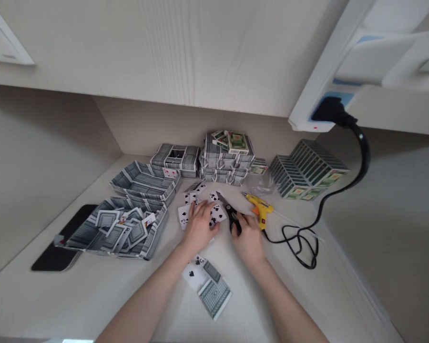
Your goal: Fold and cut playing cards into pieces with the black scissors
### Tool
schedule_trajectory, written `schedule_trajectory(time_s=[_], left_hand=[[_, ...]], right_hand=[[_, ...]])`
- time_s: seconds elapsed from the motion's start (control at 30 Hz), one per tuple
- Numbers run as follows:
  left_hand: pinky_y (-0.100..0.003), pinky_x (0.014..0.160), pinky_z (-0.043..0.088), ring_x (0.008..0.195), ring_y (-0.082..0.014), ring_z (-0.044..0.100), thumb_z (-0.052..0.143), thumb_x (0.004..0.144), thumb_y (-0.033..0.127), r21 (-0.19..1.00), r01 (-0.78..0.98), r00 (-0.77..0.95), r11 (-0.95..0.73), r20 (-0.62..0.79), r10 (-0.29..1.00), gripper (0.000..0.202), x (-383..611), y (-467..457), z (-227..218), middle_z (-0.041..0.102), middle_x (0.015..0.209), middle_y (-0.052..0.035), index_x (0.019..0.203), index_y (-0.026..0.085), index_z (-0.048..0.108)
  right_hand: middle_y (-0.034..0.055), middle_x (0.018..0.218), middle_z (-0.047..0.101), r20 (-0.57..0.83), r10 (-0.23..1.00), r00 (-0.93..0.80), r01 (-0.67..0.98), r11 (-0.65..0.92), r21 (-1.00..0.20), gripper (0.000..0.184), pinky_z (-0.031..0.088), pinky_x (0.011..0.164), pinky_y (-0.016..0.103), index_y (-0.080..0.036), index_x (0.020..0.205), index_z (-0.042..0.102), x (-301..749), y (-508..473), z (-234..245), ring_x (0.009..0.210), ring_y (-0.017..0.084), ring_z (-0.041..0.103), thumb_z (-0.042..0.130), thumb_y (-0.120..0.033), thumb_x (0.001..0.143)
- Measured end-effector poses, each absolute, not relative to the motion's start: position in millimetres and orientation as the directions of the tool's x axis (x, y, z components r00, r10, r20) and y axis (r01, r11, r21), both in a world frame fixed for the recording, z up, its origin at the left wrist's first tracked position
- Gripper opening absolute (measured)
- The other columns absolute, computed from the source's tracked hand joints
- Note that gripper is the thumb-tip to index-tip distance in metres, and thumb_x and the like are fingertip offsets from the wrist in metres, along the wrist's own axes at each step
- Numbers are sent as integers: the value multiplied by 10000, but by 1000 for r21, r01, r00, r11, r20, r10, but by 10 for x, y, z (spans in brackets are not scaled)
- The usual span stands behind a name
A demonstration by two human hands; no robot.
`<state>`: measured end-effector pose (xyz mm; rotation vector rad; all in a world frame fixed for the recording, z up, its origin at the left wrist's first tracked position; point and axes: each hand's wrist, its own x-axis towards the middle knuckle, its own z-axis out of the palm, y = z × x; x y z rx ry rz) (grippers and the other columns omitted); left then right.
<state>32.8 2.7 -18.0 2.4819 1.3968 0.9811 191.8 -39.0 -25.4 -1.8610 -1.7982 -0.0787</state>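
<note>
My left hand [199,225] lies flat, fingers spread, on a scatter of face-up playing cards [217,213] in the middle of the white desk [93,295]. My right hand [248,238] is closed round the black handles of a pair of scissors [229,213], whose blades point away toward the cards. A few more cards [209,283], some face down, lie between my forearms. A yellow glue gun [259,207] rests just right of my right hand.
Trays folded from cards [121,228] stand at the left, over a black tablet [62,243]. Stacked card boxes [227,159] and rows of card packs [307,171] line the back wall. The glue gun's black cord [300,238] loops right, up to a power strip [325,112].
</note>
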Motion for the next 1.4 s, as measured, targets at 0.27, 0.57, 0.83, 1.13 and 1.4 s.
schedule_trajectory(time_s=[0.27,0.57,0.83,1.13,1.4], left_hand=[[-483,1006,299,1199,-243,378,560,736,267,506,609,269,-611,593,759,488,299,-68,24,506,1197,-99,1189,198,390],[-479,1008,302,1190,-231,382,562,738,238,555,440,398,-706,584,707,559,273,-144,107,522,1191,-87,1244,206,327],[-475,978,342,1180,-230,408,545,755,220,528,372,498,-763,580,645,449,274,-188,170,564,1163,-71,1196,234,460],[-518,989,303,1201,-230,396,569,743,213,454,336,490,-825,663,565,308,259,-175,159,583,1162,-45,1047,260,590],[-492,973,332,1177,-234,409,569,735,208,451,361,475,-816,664,577,70,284,-214,170,601,1114,-41,780,224,620]], right_hand=[[91,843,638,218,946,239,374,118,-920,300,457,769,383,-165,853,653,1888,-368,-133,799,219,575,451,-386,825],[90,887,673,-185,960,-212,-538,-273,-798,332,449,838,356,-139,922,634,1904,-383,36,840,179,626,559,-427,775],[65,859,677,-194,938,-289,-551,-328,-768,259,464,806,348,-160,925,622,1933,-401,-9,820,181,626,610,-347,747],[26,848,670,-197,950,-241,-607,-306,-733,210,476,767,317,-196,863,625,1906,-391,-76,788,149,609,626,-356,728],[18,790,665,-198,947,-251,-583,-311,-751,201,483,624,250,-175,806,635,1898,-372,-58,672,130,594,709,-267,643]])
